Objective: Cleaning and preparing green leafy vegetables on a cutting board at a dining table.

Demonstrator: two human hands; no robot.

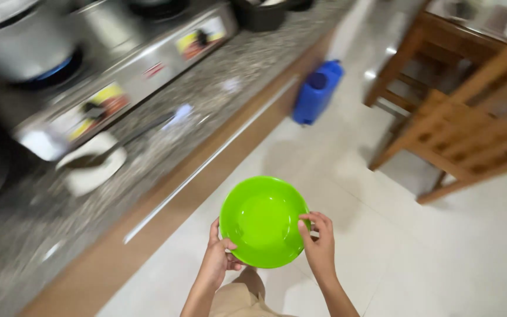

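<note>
Green plastic, bright as a lime: a round bowl (263,221) sits low in the middle of the frame, held over the pale tiled floor (441,252) by two bare hands. The left hand (220,253) curls around the bowl's lower left rim, thumb laid over the edge. The right hand (318,242) pinches the right rim, fingers bent and closed on it. The bowl looks empty and clean.

To the left, blurred, runs a speckled stone counter (206,111) with a steel gas stove (118,76) in the upper left; a blue flame shows under a large steel pot (19,41). A white bowl (92,167) with a dark ladle resting in it stands near the counter's edge. Against the counter's base at upper centre stands a blue jerrycan (318,91). Wooden chairs (465,129) fill the upper right.
</note>
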